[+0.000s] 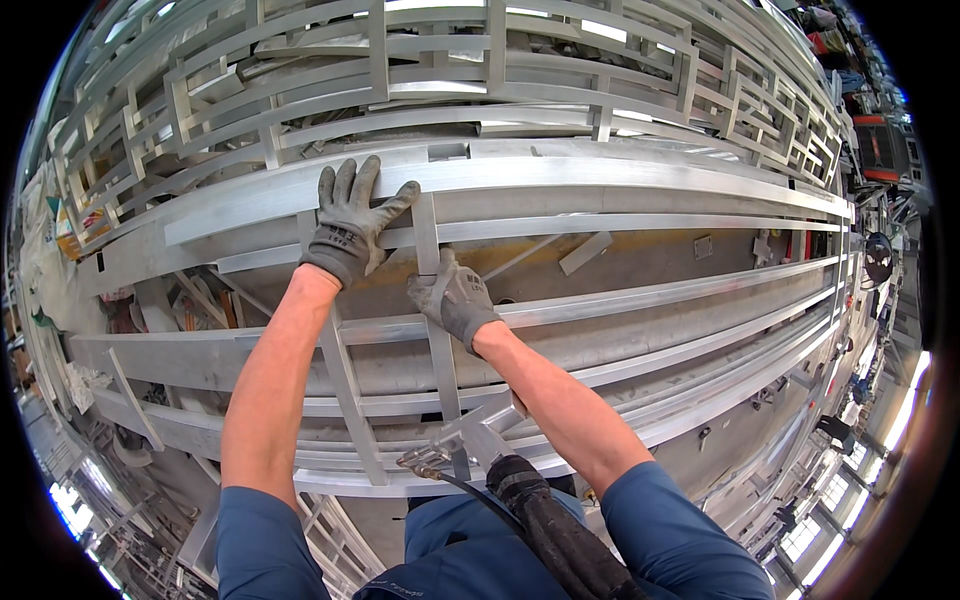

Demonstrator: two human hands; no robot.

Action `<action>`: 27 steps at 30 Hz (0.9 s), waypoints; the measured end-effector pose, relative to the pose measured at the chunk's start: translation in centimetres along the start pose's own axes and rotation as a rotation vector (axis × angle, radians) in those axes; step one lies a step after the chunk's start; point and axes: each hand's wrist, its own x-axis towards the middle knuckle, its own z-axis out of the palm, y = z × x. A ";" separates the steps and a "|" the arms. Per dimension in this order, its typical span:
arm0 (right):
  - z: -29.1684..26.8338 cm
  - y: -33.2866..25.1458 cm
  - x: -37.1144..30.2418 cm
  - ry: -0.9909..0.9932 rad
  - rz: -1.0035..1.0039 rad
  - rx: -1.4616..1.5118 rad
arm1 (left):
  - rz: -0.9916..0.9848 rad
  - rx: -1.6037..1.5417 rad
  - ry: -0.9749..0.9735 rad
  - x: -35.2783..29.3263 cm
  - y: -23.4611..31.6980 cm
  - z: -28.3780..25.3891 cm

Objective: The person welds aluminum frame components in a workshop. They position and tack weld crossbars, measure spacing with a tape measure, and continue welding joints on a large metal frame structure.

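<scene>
My left hand (350, 225), in a grey work glove, lies with spread fingers on the near edge of a wide aluminium bar (600, 172). Its thumb points toward the upper end of a short aluminium crosspiece (426, 225). Around that crosspiece, lower down, close the fingers of my gloved right hand (455, 298); part of the bar is hidden by them. Left of it, a second crosspiece (345, 375) spans several long parallel aluminium rails (620, 300). Close to my body is a silver metal piece (480, 432), beside a thick black sleeved cable (550, 530) and a thin hose.
Beyond the wide bar lie stacked aluminium lattice frames (440, 75). Between the rails, a loose metal offcut (586, 253) rests on the grey surface below. White sheeting (65, 270) hangs at the left. At the far right are a red and black machine (880, 148) and a fan (878, 255).
</scene>
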 end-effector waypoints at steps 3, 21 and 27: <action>0.0 -0.1 0.0 0.006 0.012 -0.012 | 0.004 -0.004 0.012 0.0 0.0 0.2; 0.2 -0.2 -0.2 0.055 -0.008 -0.014 | -0.024 0.034 -0.043 0.2 0.3 -0.6; 0.5 0.2 0.0 0.078 -0.016 0.002 | -0.016 0.034 -0.037 0.3 0.5 -0.5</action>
